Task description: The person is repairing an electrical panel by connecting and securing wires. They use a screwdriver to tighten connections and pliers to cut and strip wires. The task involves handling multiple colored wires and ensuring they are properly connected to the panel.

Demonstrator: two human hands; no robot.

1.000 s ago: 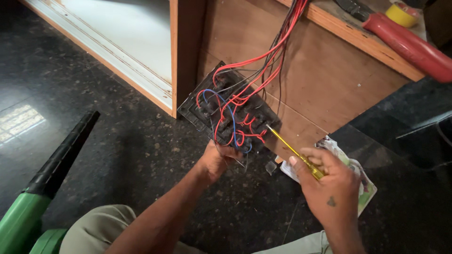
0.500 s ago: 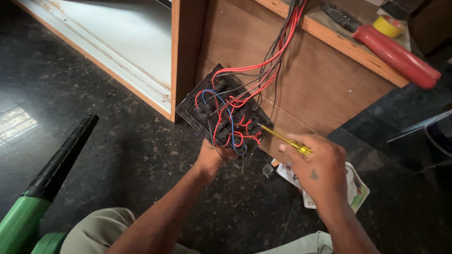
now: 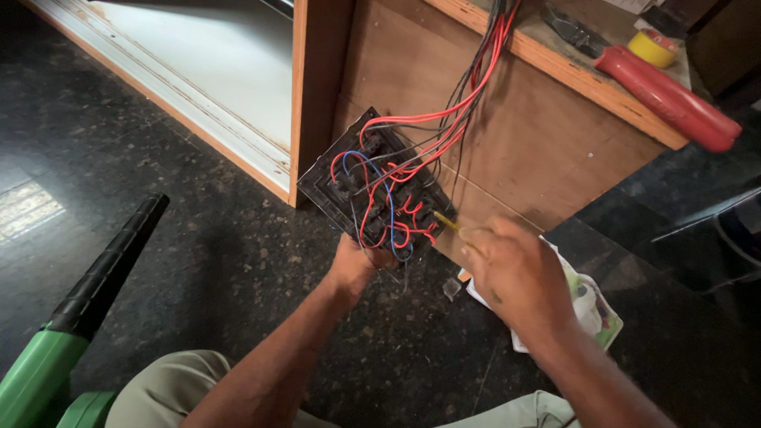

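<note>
My right hand [image 3: 515, 273] has come in from four o'clock, pinching the yellow screwdriver [image 3: 445, 223] whose tip now meets the black switch plate [image 3: 380, 194] my left hand [image 3: 355, 265] grips from below, so screw work can start

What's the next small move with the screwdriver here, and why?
Probably ease the yellow screwdriver tip the last bit onto a terminal at the panel's lower right edge. The left hand steadies the switch panel from below, the right hand grips the handle, and the tip sits just beside the red wires.
</note>
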